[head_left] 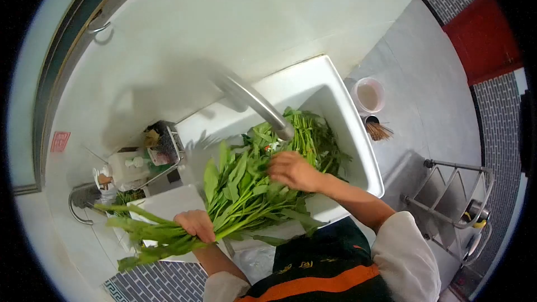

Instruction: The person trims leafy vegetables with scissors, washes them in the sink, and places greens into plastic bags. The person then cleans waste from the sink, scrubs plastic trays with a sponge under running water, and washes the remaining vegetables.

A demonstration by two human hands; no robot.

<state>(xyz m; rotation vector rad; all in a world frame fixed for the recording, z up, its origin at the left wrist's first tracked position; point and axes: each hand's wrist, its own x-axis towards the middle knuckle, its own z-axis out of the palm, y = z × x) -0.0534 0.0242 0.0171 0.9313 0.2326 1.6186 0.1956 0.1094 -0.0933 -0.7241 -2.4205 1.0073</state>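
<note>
My left hand [196,225] is wrapped round a bunch of leafy green vegetables [238,182] with long stems, held across the sink's front left edge. Stems and leaves stick out on both sides of the fist. Over the middle of the white sink [366,159], my right hand [293,170] has its fingers curled together close to the leaves. What lies between those fingers is hidden and a little blurred. More greens [313,137] with thin stems are heaped in the sink behind the right hand. A small red and white bit [272,146] shows among them.
A metal faucet [257,100] arches over the greens. Left of the sink are a wire caddy [168,145] and a white bottle [126,170]. On the floor at right stand a white bucket [368,95], a holder of thin sticks [378,130] and a metal rack [447,196].
</note>
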